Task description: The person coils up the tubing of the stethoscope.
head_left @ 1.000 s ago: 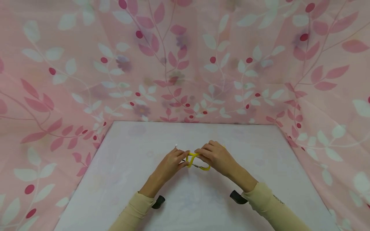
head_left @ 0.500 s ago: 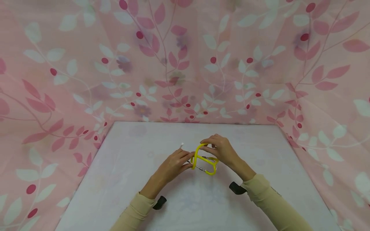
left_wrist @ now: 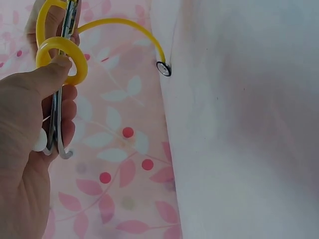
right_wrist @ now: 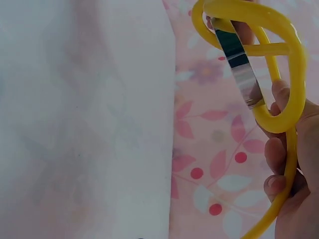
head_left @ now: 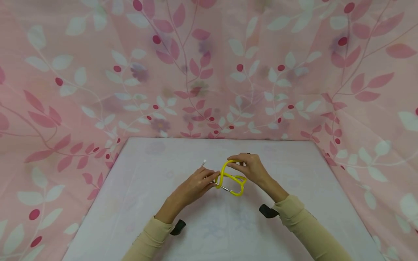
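Note:
A stethoscope with yellow tubing is held up over the middle of the table between both hands. My left hand grips its metal ear tubes, thumb pressing on a yellow loop wrapped round them. A white ear tip sticks out past the left hand. My right hand pinches a raised stretch of the tubing, which also runs down along its fingers in the right wrist view. In the left wrist view the round chest piece dangles at the tubing's end.
Beneath the hands is a table with a white cover. A pink leaf-patterned cloth hangs behind it and on both sides. Dark wrist-camera pieces jut out below both cuffs.
My right hand has lifted up and away from the left, pulling the tubing into a taller loop round the ear tubes. Over the last half second both hands have barely moved.

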`<state>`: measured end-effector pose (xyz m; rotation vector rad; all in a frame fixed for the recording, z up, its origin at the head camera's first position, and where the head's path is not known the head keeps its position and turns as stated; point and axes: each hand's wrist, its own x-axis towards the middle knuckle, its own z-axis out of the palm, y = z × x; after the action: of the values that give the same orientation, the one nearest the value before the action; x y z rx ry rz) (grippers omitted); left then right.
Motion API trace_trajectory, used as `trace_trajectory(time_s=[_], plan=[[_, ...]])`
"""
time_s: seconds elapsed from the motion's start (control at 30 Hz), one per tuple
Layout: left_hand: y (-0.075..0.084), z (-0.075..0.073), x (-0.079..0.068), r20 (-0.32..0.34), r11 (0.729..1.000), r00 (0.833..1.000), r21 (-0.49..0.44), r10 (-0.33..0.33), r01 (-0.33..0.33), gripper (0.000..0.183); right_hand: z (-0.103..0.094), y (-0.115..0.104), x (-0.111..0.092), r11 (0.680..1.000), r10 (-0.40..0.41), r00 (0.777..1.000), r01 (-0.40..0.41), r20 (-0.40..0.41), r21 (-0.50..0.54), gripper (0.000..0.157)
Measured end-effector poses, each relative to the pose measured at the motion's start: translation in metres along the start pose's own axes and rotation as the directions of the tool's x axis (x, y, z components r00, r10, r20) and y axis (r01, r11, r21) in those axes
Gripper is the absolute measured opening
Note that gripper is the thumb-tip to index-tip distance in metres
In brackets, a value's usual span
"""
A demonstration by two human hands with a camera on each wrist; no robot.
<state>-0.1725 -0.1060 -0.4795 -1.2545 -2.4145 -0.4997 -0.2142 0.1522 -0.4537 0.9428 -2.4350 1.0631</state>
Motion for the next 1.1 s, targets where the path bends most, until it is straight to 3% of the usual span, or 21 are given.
trace_trajectory(time_s=[0.17, 0.3, 0.43, 0.7, 0.93, 1.1], plan=[[0.001, -0.002, 0.002, -0.023, 1.000, 0.999, -0.004, 0.029, -0.029, 0.058, 0.002, 0.003, 0.000, 1.000, 0.001, 0.999, -0.002, 0.037, 0.027, 0.023], [0.003, -0.003, 0.003, -0.066, 0.999, 0.996, -0.006, 0.053, -0.054, 0.064, 0.003, 0.005, -0.001, 0.989, 0.059, 0.990, -0.075, 0.127, 0.127, 0.024], [0.004, -0.004, 0.003, -0.078, 0.998, 0.995, -0.029, 0.057, -0.060, 0.066, 0.008, 0.012, -0.008, 0.949, 0.118, 0.967, -0.176, 0.225, 0.260, 0.025], [0.002, -0.002, 0.003, -0.108, 0.998, 0.993, -0.031, 0.054, -0.058, 0.064, 0.027, 0.012, -0.021, 0.866, 0.175, 0.933, -0.298, 0.314, 0.402, 0.028], [-0.003, 0.001, 0.003, -0.114, 0.996, 0.993, -0.086, 0.018, -0.028, 0.067, 0.033, -0.017, -0.024, 0.920, 0.194, 0.953, -0.259, 0.231, 0.296, 0.015], [-0.005, 0.001, 0.003, -0.088, 0.995, 0.996, -0.101, 0.020, -0.028, 0.065, 0.031, -0.028, -0.023, 0.921, 0.140, 0.974, -0.194, 0.176, 0.339, 0.013]])
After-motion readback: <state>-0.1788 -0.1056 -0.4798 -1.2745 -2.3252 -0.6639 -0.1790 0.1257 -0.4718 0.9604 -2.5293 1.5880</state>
